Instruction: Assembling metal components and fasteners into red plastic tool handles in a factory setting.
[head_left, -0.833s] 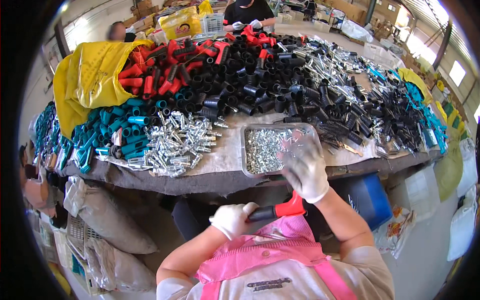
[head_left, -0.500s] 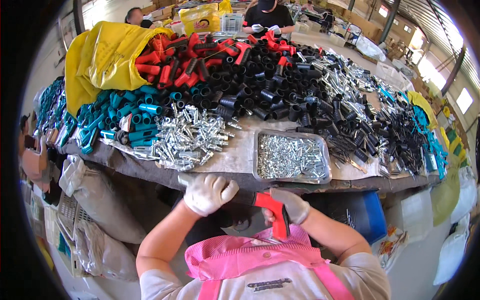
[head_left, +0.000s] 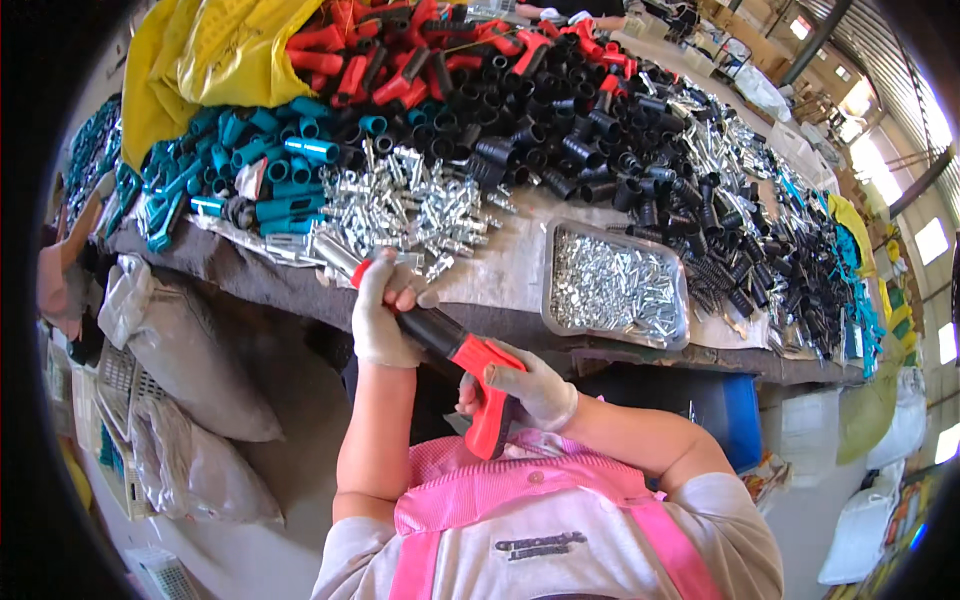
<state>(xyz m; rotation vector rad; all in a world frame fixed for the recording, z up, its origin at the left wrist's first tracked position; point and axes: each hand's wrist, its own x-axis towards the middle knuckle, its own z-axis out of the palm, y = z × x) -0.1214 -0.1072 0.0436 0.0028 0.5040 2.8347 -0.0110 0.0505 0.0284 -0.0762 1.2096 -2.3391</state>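
Observation:
A red pistol-shaped hand tool (head_left: pixel 481 425) lies slantwise between my two hands, its front end toward the far left. It has a black barrel (head_left: pixel 430 328), a red ring and a bare metal tip (head_left: pixel 336 252). My left hand (head_left: pixel 385 320), in a whitish glove with bare fingertips, is closed round the front of the barrel just behind the red ring. My right hand (head_left: pixel 538 388), gloved alike, grips the red handle near its top. The metal tip reaches over the table edge, beside a heap of small silver metal fittings (head_left: pixel 400 205).
A clear plastic tray (head_left: pixel 548 290) of small metal screws or pins sits at the table's near edge. Behind are heaped black sleeves (head_left: pixel 560 150), red handles (head_left: pixel 410 75), teal tubes (head_left: pixel 290 205) and a yellow sack (head_left: pixel 240 60). Below the table stands a blue bin (head_left: pixel 740 430); grey sacks (head_left: pixel 190 350) lie left.
The tool has swung from nearly level to slanting up and left, its metal tip now over the table edge. Both hands keep their hold. The whole view has shifted, showing less of the background.

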